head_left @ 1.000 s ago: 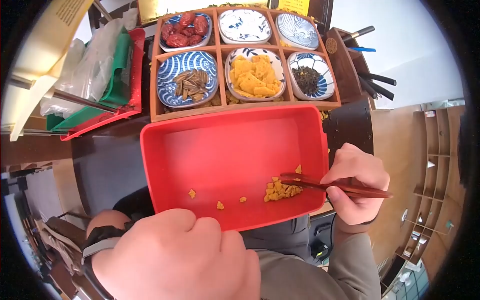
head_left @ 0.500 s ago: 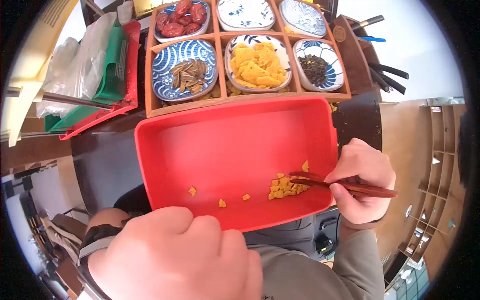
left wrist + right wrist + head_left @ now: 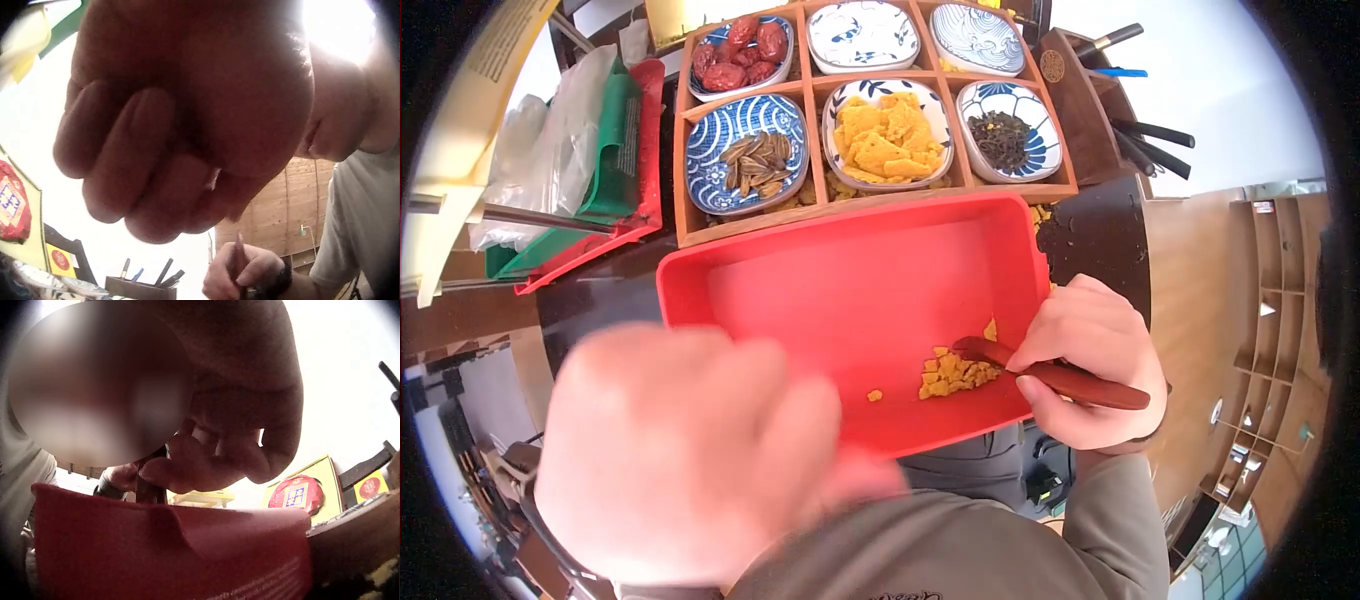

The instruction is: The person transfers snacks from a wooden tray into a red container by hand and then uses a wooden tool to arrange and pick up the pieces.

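Note:
In the head view, my right hand (image 3: 1095, 365) pinches dark red wooden tweezers (image 3: 1100, 385) between thumb and fingers. Their tips lie over a heap of small orange-yellow pieces (image 3: 955, 375) in the right near corner of a red plastic tray (image 3: 840, 250). One loose piece (image 3: 875, 396) lies left of the heap. My left hand (image 3: 680, 450), blurred, hovers over the tray's near left corner and hides it. Seen from the left wrist, its fingers (image 3: 112, 169) are curled towards the palm, with nothing showing in them.
Behind the tray, a wooden divided box (image 3: 880, 202) holds patterned dishes: red dates (image 3: 745, 50), brown seeds (image 3: 757, 163), yellow chunks (image 3: 887, 140) and dark tea leaves (image 3: 1003, 140). A green bin (image 3: 615, 150) stands left; a wooden holder (image 3: 1080, 110) with pens stands right.
My left hand has moved up and to the left, covering two loose pieces that showed before. The right hand's tweezers have turned, and their two arms now overlap in the head view.

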`<state>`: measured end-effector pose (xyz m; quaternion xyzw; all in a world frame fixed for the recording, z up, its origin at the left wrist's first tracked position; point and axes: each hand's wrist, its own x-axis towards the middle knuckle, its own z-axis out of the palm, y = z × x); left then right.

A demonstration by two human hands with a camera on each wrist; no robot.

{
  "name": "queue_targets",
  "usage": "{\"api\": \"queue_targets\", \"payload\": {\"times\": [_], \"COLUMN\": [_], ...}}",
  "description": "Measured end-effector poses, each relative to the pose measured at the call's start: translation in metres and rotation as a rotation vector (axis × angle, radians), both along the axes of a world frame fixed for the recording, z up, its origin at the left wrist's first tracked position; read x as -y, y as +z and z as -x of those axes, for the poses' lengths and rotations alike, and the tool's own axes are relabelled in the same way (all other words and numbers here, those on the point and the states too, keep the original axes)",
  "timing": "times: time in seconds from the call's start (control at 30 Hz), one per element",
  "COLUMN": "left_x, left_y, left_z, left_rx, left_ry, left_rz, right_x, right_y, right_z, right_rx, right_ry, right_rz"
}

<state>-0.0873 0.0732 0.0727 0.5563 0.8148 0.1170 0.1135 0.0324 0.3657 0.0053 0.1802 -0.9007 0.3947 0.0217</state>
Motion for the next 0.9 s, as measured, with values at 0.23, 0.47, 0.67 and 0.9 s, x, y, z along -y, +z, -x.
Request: {"api": "queue_targets", "payload": {"times": [0.23,0.47,0.67,0.9], "left_x": [0.000,0.006,0.007,0.011], "left_y": [-0.040,-0.058,-0.059,-0.061], "left_z": [0.037,0.062,0.062,0.061], "left_rx": [-0.138,-0.134,-0.126,-0.123], "left_ry": [0.267,0.227,0.215,0.206], "left_rz": [-0.017,-0.029,-0.035,-0.076], "right_x": [0.004,0.008,0.009,0.014], "right_y": [0.010,0.016,0.015,0.015], "right_z": [-0.003,-0.010,-0.016,-0.018], "right_rx": [0.051,0.127,0.145,0.176], "right_ry": [-0.005,-0.048,-0.118,-0.129], "right_rz": [0.034,0.045,0.053,-0.011]}}
